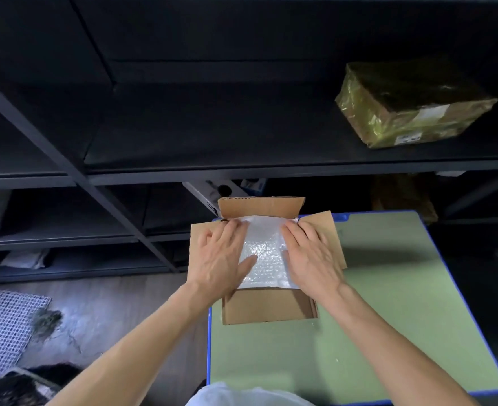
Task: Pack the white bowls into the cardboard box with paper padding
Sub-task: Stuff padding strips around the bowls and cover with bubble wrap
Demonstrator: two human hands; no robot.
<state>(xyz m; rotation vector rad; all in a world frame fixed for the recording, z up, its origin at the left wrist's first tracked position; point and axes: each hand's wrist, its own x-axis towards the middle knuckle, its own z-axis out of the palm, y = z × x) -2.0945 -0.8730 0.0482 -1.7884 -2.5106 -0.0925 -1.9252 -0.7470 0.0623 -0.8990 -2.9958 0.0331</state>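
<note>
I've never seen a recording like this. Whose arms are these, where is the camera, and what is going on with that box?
There is no machine here: these are a person's two bare arms. The single picture comes from a camera worn on the person's head, looking forward and down, so the arms reach in from the bottom edge. On the green table stands an open cardboard box with its flaps spread outward. A white, bubbly padding sheet lies across its opening. The left hand and right hand press flat on that sheet with straight fingers; neither grips anything. No bowl can be seen, and whatever lies under the sheet is hidden. Behind the table is a dark shelf with a taped parcel on it.
</note>
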